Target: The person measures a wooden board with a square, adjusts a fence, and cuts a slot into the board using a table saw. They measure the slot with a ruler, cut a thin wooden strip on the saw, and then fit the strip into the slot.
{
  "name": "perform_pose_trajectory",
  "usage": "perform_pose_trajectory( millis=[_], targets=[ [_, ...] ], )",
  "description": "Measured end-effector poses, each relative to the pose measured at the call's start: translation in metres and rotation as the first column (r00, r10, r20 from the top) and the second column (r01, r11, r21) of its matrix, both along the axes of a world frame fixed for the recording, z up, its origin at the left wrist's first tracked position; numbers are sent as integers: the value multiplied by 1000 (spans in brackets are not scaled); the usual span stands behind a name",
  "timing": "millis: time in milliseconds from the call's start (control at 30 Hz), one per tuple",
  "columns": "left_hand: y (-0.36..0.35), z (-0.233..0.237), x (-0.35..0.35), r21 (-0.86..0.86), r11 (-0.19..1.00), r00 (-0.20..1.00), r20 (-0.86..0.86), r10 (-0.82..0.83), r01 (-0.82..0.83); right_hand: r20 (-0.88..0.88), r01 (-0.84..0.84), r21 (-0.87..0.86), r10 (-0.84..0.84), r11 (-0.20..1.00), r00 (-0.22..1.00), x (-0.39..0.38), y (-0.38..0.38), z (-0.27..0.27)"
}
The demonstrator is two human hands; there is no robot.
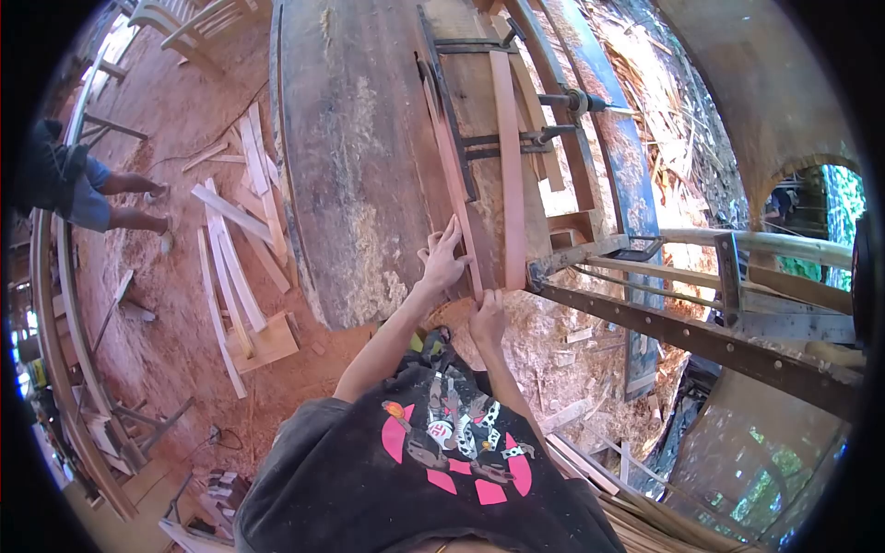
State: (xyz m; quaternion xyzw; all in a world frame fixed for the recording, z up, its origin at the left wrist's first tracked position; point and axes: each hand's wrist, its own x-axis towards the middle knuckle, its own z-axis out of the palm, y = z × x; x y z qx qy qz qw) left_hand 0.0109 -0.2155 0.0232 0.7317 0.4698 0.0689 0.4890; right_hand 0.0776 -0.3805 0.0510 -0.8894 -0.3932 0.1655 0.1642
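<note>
A narrow reddish wooden strip (458, 198) runs lengthwise along the workbench (350, 157), beside a dark metal clamp bar (445, 111). My left hand (444, 263) lies against the strip near its close end, fingers stretched out and apart. At that end, my right hand (489, 318) is closed, thumb and fingers pinching the strip; the grip is partly hidden by the fingers. A second, wider pinkish strip (509, 175) lies to the right, over the clamp's cross bars, its near end close to my right hand.
Several cut wood pieces (235, 230) are scattered on the dusty floor at left, where another person (78, 180) stands. A drilled metal beam (682, 327) extends rightward from the bench. Wood shavings (687, 138) pile up beyond the blue-edged plank (613, 111). A wooden chair frame (198, 28) stands at upper left.
</note>
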Motion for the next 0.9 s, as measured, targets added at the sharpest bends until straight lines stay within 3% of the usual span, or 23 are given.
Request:
perform_pose_trajectory(
  millis=[367, 500, 600, 667, 900],
  targets=[
    [44, 12, 11, -4, 999, 999, -39, 37, -37, -2, -17, 22, 17, 1000, 1000, 11, 51, 7],
    [32, -1, 13, 30, 997, 997, -4, 78, -77, -19, -5, 39, 5, 999, 1000, 11, 60, 6],
    [-18, -10, 5, 16, 995, 994, 41, 98, -99, 69, -66, 15, 65, 998, 995, 18, 70, -4],
    [-15, -16, 9, 11, 993, 990, 80, 120, -122, 32, 20, 23, -21, 1000, 999, 15, 76, -5],
    [16, -4, 13, 34, 993, 993, 40, 115, -117, 56, -50, 36, 48, 998, 997, 23, 101, -6]
  ],
)
